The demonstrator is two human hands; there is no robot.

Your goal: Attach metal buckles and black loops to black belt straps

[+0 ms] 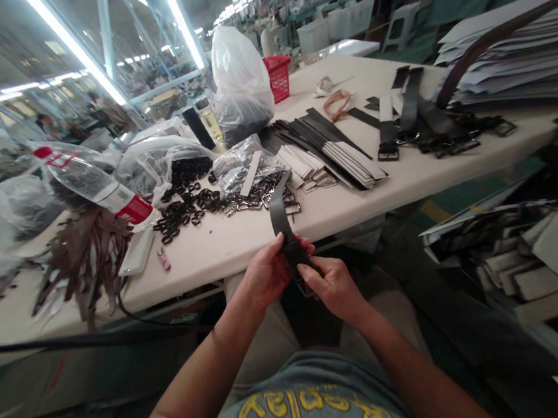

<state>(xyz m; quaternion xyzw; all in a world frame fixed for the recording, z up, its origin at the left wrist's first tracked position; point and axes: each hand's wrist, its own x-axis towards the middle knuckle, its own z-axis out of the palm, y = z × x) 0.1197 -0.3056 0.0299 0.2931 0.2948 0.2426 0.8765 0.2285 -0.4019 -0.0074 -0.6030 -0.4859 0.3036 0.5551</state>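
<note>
Both my hands hold one black leather strap (281,217) just below the front edge of the white table (223,245). My left hand (266,273) grips its lower part from the left, thumb on top. From the right, my right hand (332,286) pinches the same end, where a metal buckle partly shows between the fingers. The strap's free end curves up over the table edge. Directly behind it lie a heap of metal buckles (258,198) and a pile of black rings (184,209).
Stacked black straps (333,150) and finished buckled straps (400,126) lie to the right. Brown leather strips (87,256), a plastic bottle (91,182), plastic bags (240,80) and a red basket (278,76) crowd the left and back. Piles of strap pieces (533,255) sit low right.
</note>
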